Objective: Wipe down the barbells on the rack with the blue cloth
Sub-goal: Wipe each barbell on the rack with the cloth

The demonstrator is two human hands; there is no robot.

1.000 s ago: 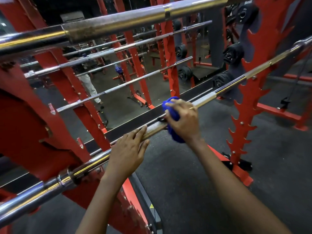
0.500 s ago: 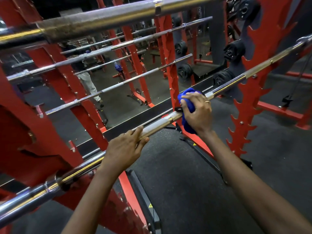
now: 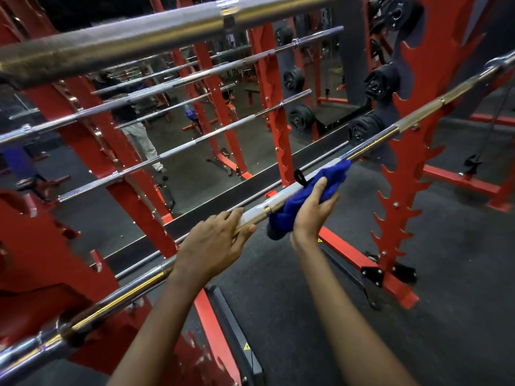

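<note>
- Grip: our right hand (image 3: 312,213) clamps the blue cloth (image 3: 331,176) round the near barbell (image 3: 117,298), left of the red upright (image 3: 401,196).
- Our left hand (image 3: 211,246), farther from that upright, curls round the barbell, steadying it.
- We should squeeze evenly, sliding toward the upright.

I'm seeing the barbell (image 3: 370,144) running lower left to upper right, my left hand (image 3: 211,246) gripping it mid-frame, my right hand (image 3: 312,215) holding the cloth (image 3: 330,176) just rightward.

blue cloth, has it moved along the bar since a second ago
Yes: the blue cloth has slid right along the barbell, closer to the toothed red upright.
</note>
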